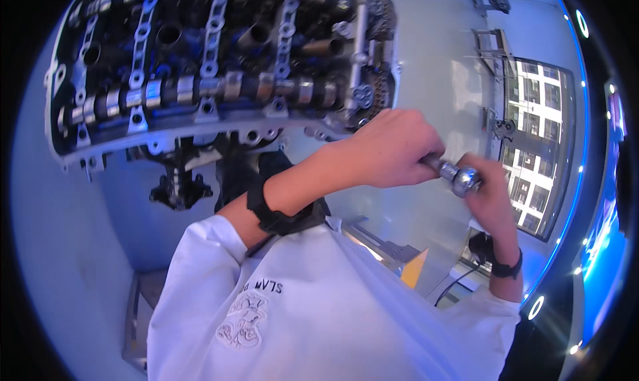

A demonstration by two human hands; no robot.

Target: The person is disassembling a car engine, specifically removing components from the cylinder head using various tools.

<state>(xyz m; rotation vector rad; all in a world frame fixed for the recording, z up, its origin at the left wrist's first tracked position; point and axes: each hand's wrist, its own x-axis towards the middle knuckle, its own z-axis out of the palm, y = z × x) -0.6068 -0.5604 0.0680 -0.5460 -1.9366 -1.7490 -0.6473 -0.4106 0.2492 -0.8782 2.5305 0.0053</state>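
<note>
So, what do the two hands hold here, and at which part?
The left hand grips the handle of a metal ratchet tool; the right hand is at its shiny head end.

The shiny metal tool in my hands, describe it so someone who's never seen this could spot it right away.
Start at the big open engine head with its camshaft, then drop to its lower right corner. There the left hand and the right hand meet around a chrome ratchet handle. Its rounded, mirror-bright end stands out between the fists.
</note>
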